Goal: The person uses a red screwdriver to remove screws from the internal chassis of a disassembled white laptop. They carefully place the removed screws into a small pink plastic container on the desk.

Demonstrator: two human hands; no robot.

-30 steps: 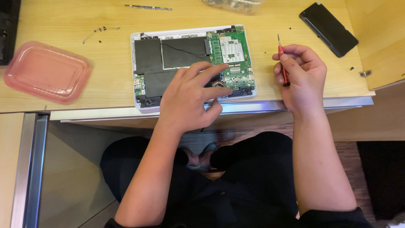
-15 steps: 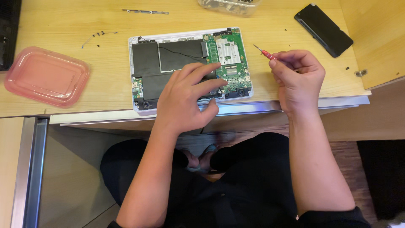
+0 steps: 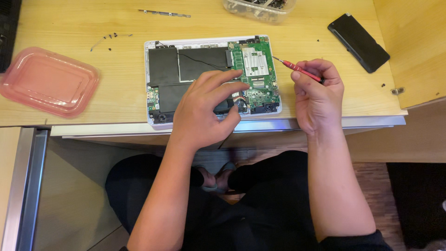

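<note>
The open laptop (image 3: 213, 79) lies bottom up on the desk (image 3: 69, 28), its black battery and green board showing. The left hand (image 3: 204, 109) rests flat on the laptop, fingers loosely spread, gripping nothing. The right hand (image 3: 316, 93), just right of the laptop, is closed around a red screwdriver (image 3: 299, 70) whose tip points at the board. To do this well, hold the laptop steady, set the tip straight in a screw and turn slowly. Above the laptop sits a clear tub (image 3: 260, 8) with small parts inside. Far left of the laptop lies a pink lid (image 3: 46, 86) with nothing in it
</note>
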